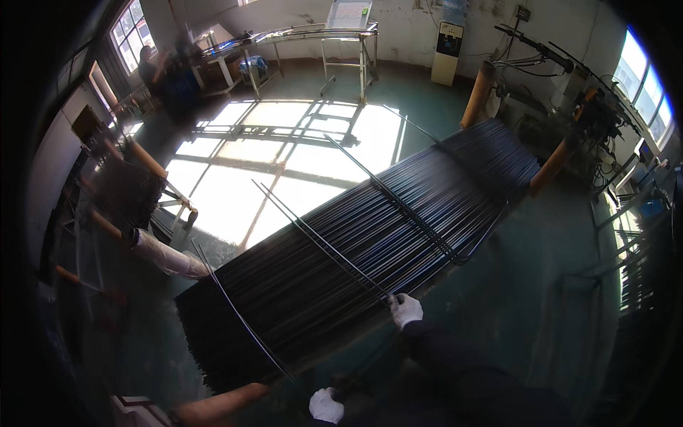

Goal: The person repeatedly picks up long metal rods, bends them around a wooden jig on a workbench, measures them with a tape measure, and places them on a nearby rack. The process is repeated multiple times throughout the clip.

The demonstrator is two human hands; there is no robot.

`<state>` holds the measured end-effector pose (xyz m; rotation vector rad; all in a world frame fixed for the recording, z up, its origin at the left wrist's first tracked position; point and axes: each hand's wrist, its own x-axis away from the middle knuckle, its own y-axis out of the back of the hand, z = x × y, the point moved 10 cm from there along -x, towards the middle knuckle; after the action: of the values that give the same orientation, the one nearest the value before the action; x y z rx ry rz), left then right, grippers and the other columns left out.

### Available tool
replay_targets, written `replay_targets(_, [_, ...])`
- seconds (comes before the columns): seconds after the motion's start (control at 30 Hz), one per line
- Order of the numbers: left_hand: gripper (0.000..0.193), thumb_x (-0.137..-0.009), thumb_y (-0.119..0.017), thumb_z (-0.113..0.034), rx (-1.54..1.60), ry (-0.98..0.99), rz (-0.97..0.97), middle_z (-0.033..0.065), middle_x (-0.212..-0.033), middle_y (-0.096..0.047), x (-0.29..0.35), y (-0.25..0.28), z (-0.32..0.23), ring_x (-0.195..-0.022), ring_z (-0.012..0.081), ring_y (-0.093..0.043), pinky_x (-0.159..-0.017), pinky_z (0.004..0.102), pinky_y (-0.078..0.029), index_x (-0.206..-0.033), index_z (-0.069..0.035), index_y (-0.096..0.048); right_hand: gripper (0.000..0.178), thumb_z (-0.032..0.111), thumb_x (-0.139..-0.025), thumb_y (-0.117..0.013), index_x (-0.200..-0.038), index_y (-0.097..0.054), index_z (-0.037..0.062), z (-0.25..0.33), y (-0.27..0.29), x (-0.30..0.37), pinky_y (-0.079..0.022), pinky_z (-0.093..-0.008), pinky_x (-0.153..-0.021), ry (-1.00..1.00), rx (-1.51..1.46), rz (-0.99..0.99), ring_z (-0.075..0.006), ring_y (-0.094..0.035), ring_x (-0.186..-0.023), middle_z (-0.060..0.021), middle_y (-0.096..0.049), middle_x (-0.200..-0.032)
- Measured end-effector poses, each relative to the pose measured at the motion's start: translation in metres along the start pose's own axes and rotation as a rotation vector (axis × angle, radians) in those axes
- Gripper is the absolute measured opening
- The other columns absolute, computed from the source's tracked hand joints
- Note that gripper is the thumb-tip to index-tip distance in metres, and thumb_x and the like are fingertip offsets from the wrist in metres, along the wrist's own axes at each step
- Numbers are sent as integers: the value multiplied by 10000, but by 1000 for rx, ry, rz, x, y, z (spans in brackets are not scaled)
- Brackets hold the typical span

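Observation:
A wide layer of long black tubes (pixel 299 270) stretches diagonally in front of me. Several thin black rods lie crosswise over it, their far ends sticking out past its far edge. My right hand (pixel 406 312), in a white glove, is closed round the near end of the middle rods (pixel 331 249). Nearer and to the left, my left hand (pixel 326 406), also white-gloved, is closed where the leftmost rods (pixel 245 320) run down toward it. Dark shadow hides whether these two sets join between my hands. Farther right, another crosswise set (pixel 405 206) bends round at the near edge.
Orange-brown padded posts (pixel 478 92) stand around the tubes, one of them (pixel 220 404) near my left hand. Machinery (pixel 605 107) with hoses is at the far right. A water dispenser (pixel 447 55) and a worktable (pixel 306 32) line the back. A dark figure (pixel 167 71) is at the far left.

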<state>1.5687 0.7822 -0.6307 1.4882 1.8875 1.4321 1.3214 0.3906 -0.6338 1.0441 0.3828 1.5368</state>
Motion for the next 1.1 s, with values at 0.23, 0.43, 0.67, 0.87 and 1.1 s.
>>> replay_targets(0.23, [330, -850, -759, -126, -236, 277, 98, 176, -1097, -816, -48, -46, -39, -1090, 395, -783, -987, 547, -633, -1163, -81, -853, 282, 359, -1066, -823, -1203, -880, 119, -4, 29, -89, -618, -527, -1038, 389, 30, 30, -410, -761, -1199, -153, -828, -1224])
replay_targets(0.43, [227, -930, -727, -123, -1, 240, -24, 202, -1108, -818, -77, -46, -127, -1098, 442, -782, -1013, 557, -629, -1138, -92, -813, 477, 344, -987, -903, -1402, -812, 126, -39, 179, -231, -551, -550, -1127, 332, 302, -361, -400, -705, -1280, -154, -806, -1309])
replay_targets(0.67, [273, -998, -779, -117, 351, 261, 115, 196, -1187, -853, -124, -54, -192, -1132, 357, -815, -1074, 473, -631, -1259, -52, -823, 309, 376, -1072, -805, -1226, -872, 116, -74, 185, -293, -625, -569, -1020, 362, 372, 27, -400, -807, -1158, -165, -861, -1156])
replay_targets(0.87, [235, -1021, -779, -52, 534, 221, 33, 114, -1140, -845, -144, -23, -235, -1086, 227, -782, -1033, 398, -623, -1253, -30, -809, 316, 374, -1108, -779, -1243, -842, 96, -46, 221, -271, -646, -567, -992, 239, 171, -9, -433, -823, -1113, -189, -861, -1139])
replay_targets(1.1, [239, -1039, -780, -57, 598, 200, 18, 110, -1166, -837, -158, 0, -275, -1111, 219, -773, -1046, 386, -618, -1275, -25, -801, 255, 287, -1089, -813, -1159, -867, 47, 11, 367, -253, -679, -511, -893, 381, -98, -409, -410, -847, -971, -204, -862, -1023])
